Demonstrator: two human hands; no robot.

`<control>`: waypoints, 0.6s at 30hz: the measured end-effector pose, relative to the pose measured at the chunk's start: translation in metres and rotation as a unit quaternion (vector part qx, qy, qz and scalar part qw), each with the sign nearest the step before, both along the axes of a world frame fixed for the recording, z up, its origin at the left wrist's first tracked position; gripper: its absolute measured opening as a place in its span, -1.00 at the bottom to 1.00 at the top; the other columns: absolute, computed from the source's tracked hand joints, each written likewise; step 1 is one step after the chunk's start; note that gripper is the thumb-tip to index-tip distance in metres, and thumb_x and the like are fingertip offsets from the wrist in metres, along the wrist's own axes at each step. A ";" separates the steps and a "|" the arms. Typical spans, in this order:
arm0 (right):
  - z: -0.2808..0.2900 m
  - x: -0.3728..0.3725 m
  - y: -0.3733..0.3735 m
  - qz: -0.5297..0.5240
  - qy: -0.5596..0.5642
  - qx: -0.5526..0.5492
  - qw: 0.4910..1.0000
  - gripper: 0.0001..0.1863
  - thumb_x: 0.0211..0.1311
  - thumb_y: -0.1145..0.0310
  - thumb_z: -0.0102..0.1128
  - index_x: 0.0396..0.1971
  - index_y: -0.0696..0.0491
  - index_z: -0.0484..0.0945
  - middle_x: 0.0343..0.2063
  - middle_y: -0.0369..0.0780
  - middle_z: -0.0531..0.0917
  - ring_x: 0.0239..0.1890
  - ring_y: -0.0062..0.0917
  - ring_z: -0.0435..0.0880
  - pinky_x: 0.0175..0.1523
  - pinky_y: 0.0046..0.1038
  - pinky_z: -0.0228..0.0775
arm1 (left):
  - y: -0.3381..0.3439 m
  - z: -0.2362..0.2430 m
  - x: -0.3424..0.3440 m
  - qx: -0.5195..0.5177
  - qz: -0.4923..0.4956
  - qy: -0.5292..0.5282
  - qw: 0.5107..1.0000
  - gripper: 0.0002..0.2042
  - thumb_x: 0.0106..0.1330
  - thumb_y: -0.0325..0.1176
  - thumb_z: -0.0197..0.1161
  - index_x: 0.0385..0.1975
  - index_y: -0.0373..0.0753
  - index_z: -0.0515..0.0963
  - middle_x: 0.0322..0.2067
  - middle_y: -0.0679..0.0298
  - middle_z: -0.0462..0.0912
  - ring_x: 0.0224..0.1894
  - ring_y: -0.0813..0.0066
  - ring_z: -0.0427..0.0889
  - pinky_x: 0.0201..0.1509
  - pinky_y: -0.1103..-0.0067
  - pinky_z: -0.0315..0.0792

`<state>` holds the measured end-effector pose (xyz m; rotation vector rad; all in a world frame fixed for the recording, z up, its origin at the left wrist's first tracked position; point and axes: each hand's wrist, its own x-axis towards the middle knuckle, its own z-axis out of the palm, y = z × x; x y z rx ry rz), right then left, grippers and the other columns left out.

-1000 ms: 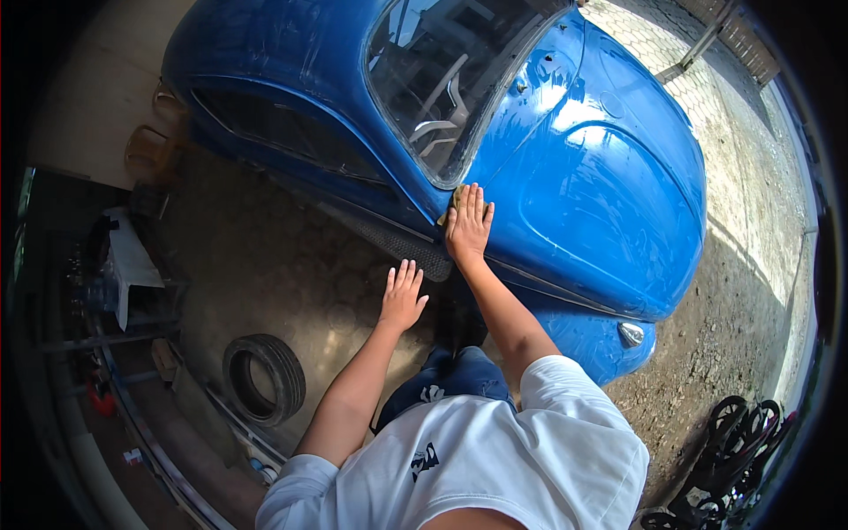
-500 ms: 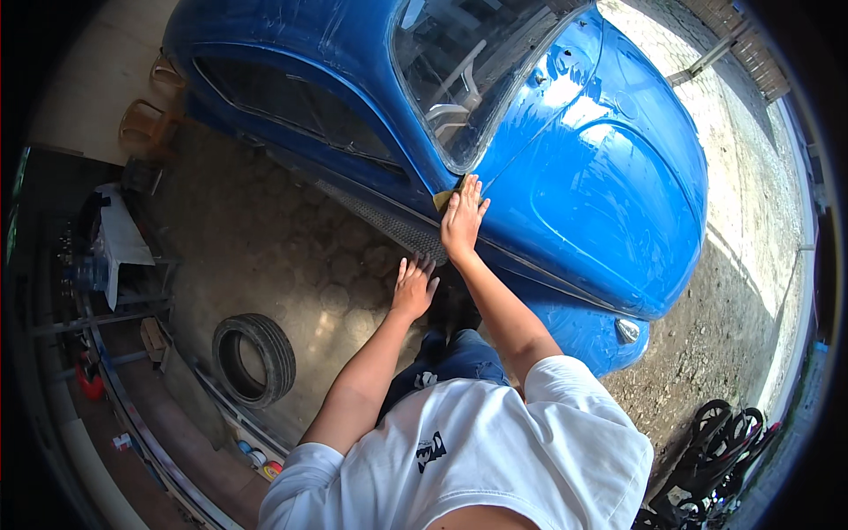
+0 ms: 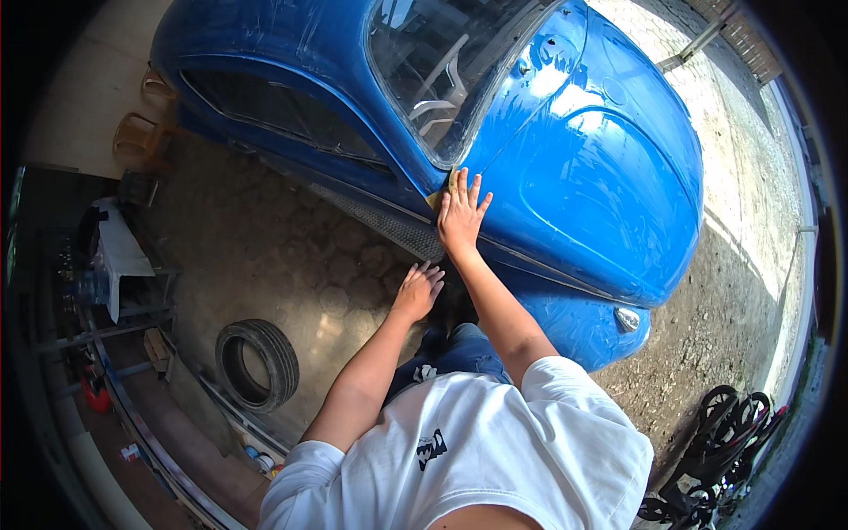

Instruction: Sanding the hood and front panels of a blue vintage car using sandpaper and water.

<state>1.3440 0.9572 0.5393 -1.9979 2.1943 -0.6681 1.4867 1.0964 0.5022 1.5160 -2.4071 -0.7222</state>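
Note:
My right hand (image 3: 461, 216) lies flat, fingers spread, on the body of a blue car (image 3: 609, 212), just below the lower corner of its windshield (image 3: 422, 53). Beside and partly under those fingers shows a yellowish sheet-like piece (image 3: 434, 200); its kind and how far it reaches under the palm are hidden. Lower and to the left, my left hand (image 3: 419, 291) holds nothing, with its fingers apart. It is near the end of the car's ribbed running board (image 3: 380, 225); whether it touches the car I cannot tell.
A loose tire (image 3: 283, 358) lies on the floor at the left. Beyond it stands a metal-framed bench with a white panel (image 3: 125, 252). Brown plastic chairs (image 3: 134, 141) are at the far left. A motorcycle (image 3: 707, 459) stands at the lower right. The car's fender (image 3: 565, 327) bulges near my right arm.
The fingers of my right hand have spread wider, at the same windshield corner. My left hand has turned slightly. The whole view has shifted a little, moving the car leftward in the picture.

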 end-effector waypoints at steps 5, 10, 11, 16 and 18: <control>-0.043 -0.021 0.025 0.041 0.024 0.003 0.999 -0.40 0.61 0.16 -0.24 0.57 -0.07 0.13 0.61 -0.32 0.07 0.65 -0.28 -0.12 0.58 0.15 -0.59 | -0.009 0.013 -0.013 -0.016 0.015 0.098 0.995 -0.74 0.52 -0.29 0.08 0.00 -0.27 0.62 -0.01 0.04 0.69 0.17 0.02 0.58 0.47 0.16 0.28; 0.004 -0.037 -0.055 -0.057 0.027 -0.030 0.998 -0.42 0.62 0.12 -0.26 0.54 -0.05 0.19 0.58 -0.35 0.15 0.64 -0.27 -0.09 0.60 0.15 -0.48 | -0.021 0.014 -0.038 -0.100 0.044 0.169 0.980 -0.77 0.50 -0.36 0.08 -0.03 -0.28 0.62 -0.09 -0.03 0.70 0.10 -0.01 0.62 0.37 0.16 0.37; 0.009 -0.038 -0.060 -0.053 0.034 -0.033 0.997 -0.42 0.62 0.12 -0.26 0.53 -0.04 0.21 0.57 -0.34 0.18 0.64 -0.27 -0.08 0.60 0.14 -0.47 | -0.023 0.014 -0.043 -0.097 0.038 0.170 0.980 -0.77 0.50 -0.36 0.08 -0.03 -0.28 0.62 -0.09 -0.03 0.70 0.10 -0.01 0.62 0.37 0.16 0.37; -0.015 -0.037 -0.018 0.028 -0.002 -0.005 1.000 -0.41 0.60 0.15 -0.20 0.55 -0.05 0.18 0.57 -0.32 0.16 0.63 -0.26 -0.02 0.60 0.11 -0.36 | -0.028 0.016 -0.053 -0.014 0.086 0.196 0.977 -0.78 0.52 -0.38 0.05 -0.11 -0.33 0.62 -0.17 0.01 0.74 -0.03 -0.04 0.69 0.11 0.21 0.51; -0.019 -0.046 -0.025 0.040 0.003 -0.014 0.999 -0.40 0.60 0.14 -0.18 0.56 -0.06 0.17 0.57 -0.32 0.16 0.63 -0.27 -0.01 0.60 0.11 -0.35 | -0.030 0.012 -0.053 -0.016 0.074 0.203 0.976 -0.74 0.55 -0.33 0.02 -0.04 -0.30 0.63 -0.14 0.05 0.76 -0.03 0.01 0.70 0.09 0.24 0.52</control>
